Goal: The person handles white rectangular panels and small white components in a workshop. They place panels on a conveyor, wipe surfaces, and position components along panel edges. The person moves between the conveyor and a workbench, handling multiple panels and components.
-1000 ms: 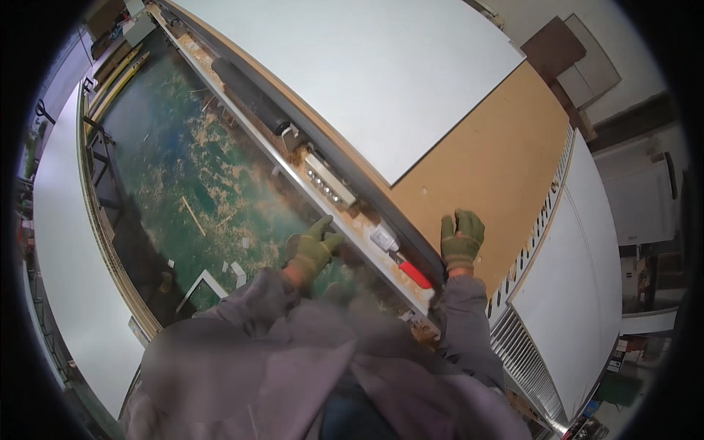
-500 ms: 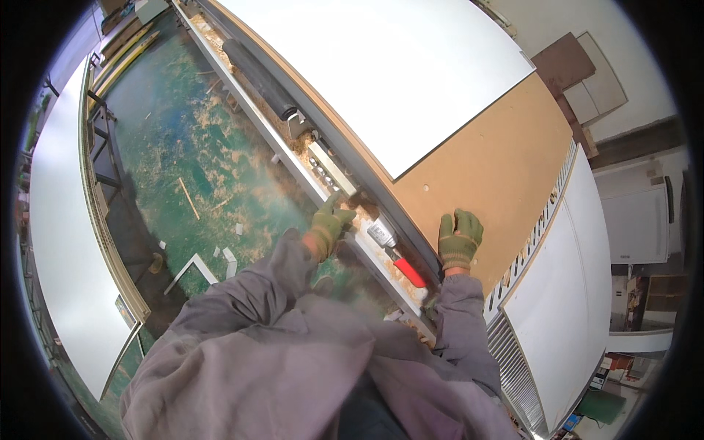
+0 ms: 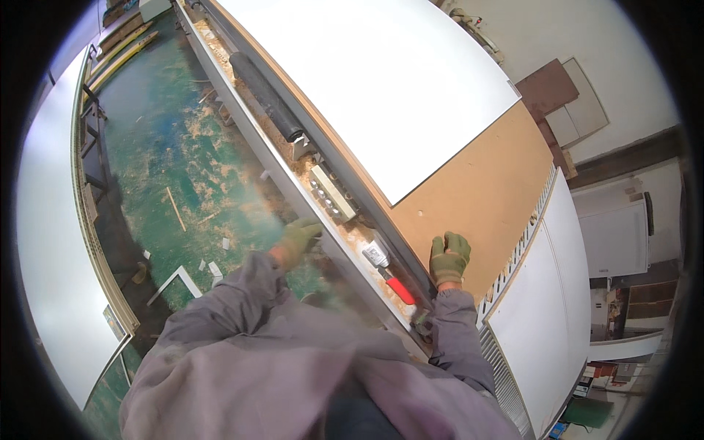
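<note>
My left hand [image 3: 299,238], in a green glove, is beside the outer side of the machine's long metal rail [image 3: 275,165]. Motion blurs its fingers, and nothing shows in its grip. My right hand [image 3: 449,260], gloved in green too, rests on the brown board [image 3: 484,176] near its close edge, fingers laid on the surface. Between the hands, a sawdust-strewn trough holds a red-handled tool [image 3: 400,290] with a silver-grey head. Farther up the trough are a pale block with a row of round knobs [image 3: 334,194] and a black cylinder [image 3: 265,97].
A large white panel [image 3: 381,88] lies over the brown board. Right of it, another white panel [image 3: 546,301] sits beyond a slotted strip. Stacked white panels [image 3: 59,220] stand at left. Sawdust and white offcuts [image 3: 180,282] litter the green floor [image 3: 154,161].
My left hand has drawn back left from the trough to the rail's outer side. My right hand stays on the brown board. The whole view has shifted slightly.
</note>
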`<action>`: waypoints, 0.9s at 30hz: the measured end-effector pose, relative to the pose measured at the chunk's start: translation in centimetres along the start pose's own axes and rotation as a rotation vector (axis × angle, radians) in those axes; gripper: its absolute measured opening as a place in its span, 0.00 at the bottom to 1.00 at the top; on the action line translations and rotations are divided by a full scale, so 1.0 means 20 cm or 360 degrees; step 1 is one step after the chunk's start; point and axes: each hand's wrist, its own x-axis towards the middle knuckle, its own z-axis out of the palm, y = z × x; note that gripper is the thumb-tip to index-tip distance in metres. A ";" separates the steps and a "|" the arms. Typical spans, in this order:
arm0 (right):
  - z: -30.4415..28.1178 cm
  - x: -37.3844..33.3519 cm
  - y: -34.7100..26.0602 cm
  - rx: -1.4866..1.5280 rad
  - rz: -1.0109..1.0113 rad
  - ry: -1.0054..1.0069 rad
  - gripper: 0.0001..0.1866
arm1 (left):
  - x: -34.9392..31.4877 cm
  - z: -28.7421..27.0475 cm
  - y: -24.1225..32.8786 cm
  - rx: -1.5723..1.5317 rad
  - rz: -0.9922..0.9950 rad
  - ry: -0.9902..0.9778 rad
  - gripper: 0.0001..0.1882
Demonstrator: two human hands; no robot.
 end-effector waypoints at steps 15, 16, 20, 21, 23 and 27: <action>0.06 0.74 -1.10 -0.0541 -0.0451 -0.0929 0.47 | 0.03 -1.14 -0.61 0.1328 0.0778 0.0248 0.15; 0.13 0.74 -1.06 -0.0286 -0.0472 -0.0850 0.51 | 0.06 -1.16 -0.64 0.1456 0.0999 0.0248 0.15; 0.34 0.74 -0.92 -0.0259 -0.0537 -0.0673 0.52 | 0.09 -1.24 -0.60 0.1221 0.0967 0.0222 0.18; 0.35 0.76 -0.90 -0.0265 -0.0555 -0.0687 0.50 | 0.09 -1.25 -0.58 0.1176 0.0935 0.0254 0.19; 0.33 0.85 -0.89 -0.0260 -0.0491 -0.0892 0.50 | 0.10 -1.26 -0.53 0.1134 0.0990 0.0303 0.21; 0.23 0.99 -0.88 -0.0021 -0.0575 -0.0482 0.41 | 0.07 -1.32 -0.53 0.0661 0.0639 0.0445 0.14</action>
